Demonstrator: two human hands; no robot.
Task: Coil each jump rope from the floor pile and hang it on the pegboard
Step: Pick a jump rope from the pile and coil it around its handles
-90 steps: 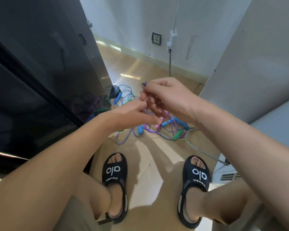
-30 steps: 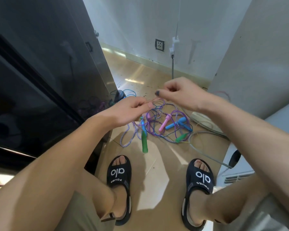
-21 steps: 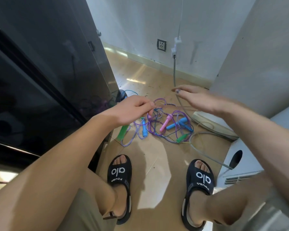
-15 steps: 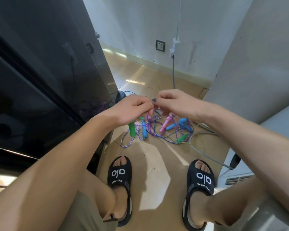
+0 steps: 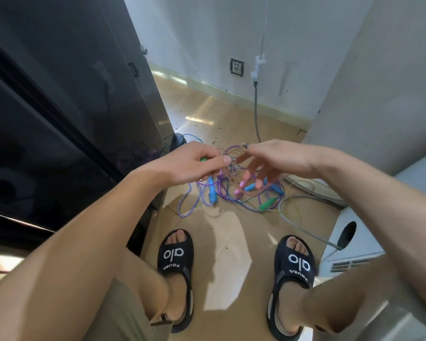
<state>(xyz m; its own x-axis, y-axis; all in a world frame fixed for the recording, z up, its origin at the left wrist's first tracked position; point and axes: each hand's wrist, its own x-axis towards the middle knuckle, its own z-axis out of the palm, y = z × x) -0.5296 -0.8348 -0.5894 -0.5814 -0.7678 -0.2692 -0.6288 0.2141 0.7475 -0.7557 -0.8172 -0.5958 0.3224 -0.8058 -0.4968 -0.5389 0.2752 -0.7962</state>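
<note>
Left hand (image 5: 192,163): fingers curled, pinching thin purple rope loops (image 5: 228,156) and a green handle (image 5: 203,159).
Right hand (image 5: 276,159): loose, fingers spread, grasping nothing.
Floor pile (image 5: 234,193): tangled braided cords, smooth plastic handles, on glossy tan tile (image 5: 231,232).

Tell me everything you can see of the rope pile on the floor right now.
The rope pile is a loose tangle on the tan floor, ahead of the sandals and partly hidden behind both hands. Its purple-and-white braided cords loop over thinner purple, blue and green ones. Plastic-looking handles lie among them: blue, pink and green. A grey cable lies beside it on the right.
</note>
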